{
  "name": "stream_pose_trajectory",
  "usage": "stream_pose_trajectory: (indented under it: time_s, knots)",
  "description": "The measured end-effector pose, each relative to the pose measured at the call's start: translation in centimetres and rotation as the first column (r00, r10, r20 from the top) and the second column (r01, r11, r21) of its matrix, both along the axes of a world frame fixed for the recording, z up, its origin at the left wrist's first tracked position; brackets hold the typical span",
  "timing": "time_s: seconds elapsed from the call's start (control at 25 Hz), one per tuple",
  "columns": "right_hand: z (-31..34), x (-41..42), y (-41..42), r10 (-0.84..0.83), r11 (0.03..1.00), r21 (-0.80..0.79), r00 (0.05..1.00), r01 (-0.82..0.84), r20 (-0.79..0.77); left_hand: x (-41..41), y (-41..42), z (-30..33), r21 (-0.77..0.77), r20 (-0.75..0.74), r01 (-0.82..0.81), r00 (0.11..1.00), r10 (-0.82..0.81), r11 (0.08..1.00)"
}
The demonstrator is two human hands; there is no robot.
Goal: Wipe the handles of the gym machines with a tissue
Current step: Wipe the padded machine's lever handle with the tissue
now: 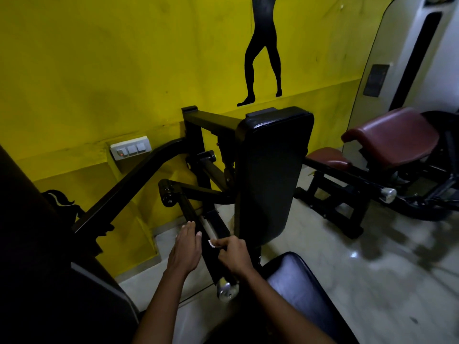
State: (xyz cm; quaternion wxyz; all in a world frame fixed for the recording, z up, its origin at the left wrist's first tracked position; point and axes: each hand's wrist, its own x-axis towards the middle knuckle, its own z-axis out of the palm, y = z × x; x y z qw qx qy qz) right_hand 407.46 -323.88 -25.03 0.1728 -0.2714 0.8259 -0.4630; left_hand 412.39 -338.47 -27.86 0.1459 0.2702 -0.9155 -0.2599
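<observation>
Yellow wall [99, 70] behind, black machine [270, 170] with upright pad in front, maroon bench [390, 135] off right. Handle [211, 254] slanting down to a chrome end cap. Left hand [185, 247] flat against the handle, fingers straight; right hand [232, 256] curled round it, pinching white tissue [211, 243].

left grip [185, 247] flat with straight fingers, right grip [232, 256] curled, pinching
</observation>
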Motion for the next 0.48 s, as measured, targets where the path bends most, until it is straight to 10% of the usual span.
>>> stream_pose_trajectory:
  time_s: [0.48]
  knots:
    - [0.8, 3.6, 5.6, -0.042, 0.999, 0.031, 0.998, 0.043, -0.052, 3.1, 4.9, 0.5, -0.011, -0.011, -0.004, 1.000, 0.004, 1.000]
